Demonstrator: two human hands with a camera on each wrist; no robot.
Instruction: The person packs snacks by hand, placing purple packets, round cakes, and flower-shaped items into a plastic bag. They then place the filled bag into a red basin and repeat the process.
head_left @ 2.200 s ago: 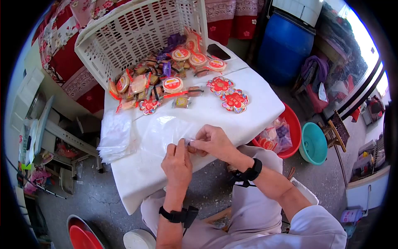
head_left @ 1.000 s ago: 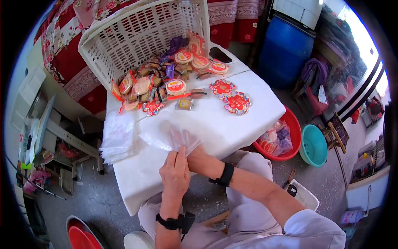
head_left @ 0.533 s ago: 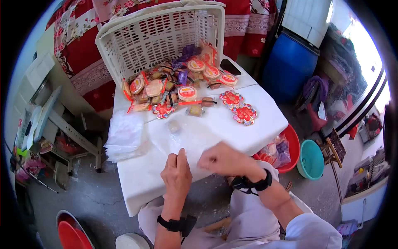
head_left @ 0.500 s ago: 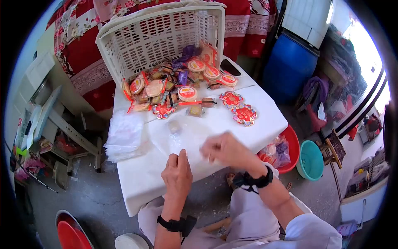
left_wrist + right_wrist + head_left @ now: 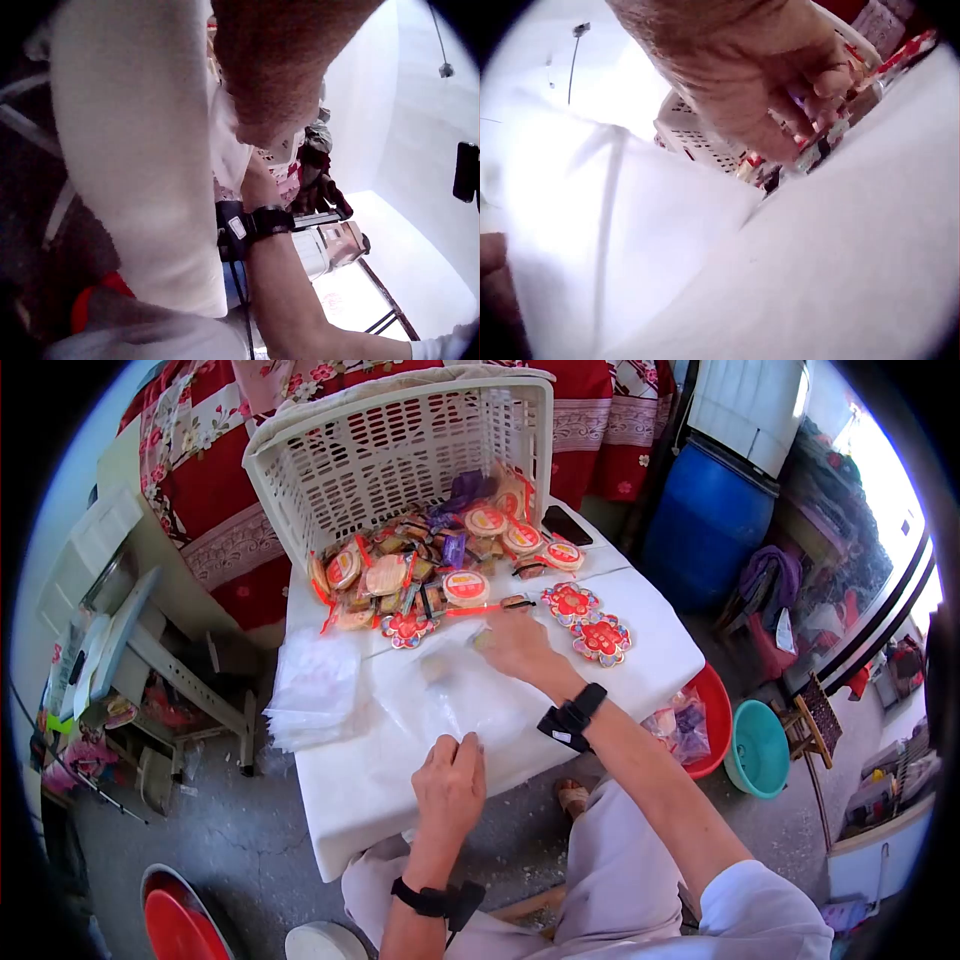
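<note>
On the white-covered table lies a clear plastic bag (image 5: 400,695), with a small wrapped cake (image 5: 437,668) inside. My left hand (image 5: 452,785) pinches the bag's near edge at the table's front. Reaching across the table, my right hand (image 5: 525,652) has its fingers curled down on another small wrapped cake (image 5: 814,154) just in front of the snack pile. Thumb and fingers sit either side of its clear wrapper in the right wrist view. In the left wrist view, the left hand's fingers and the bag are hidden behind the wrist.
A white plastic basket (image 5: 400,465) lies tipped on its side, with wrapped snacks (image 5: 385,575) spilling out. Left of the bag is a stack of plastic bags (image 5: 315,685). Two red flower-shaped cards (image 5: 601,638) lie at right. A red basin (image 5: 712,700) stands below the table's right edge.
My right hand was beside the left one, briefly inside the bag; it has moved forward to the wrapped cake by the pile. A wrapped cake now lies in the bag. The left hand stays at its edge.
</note>
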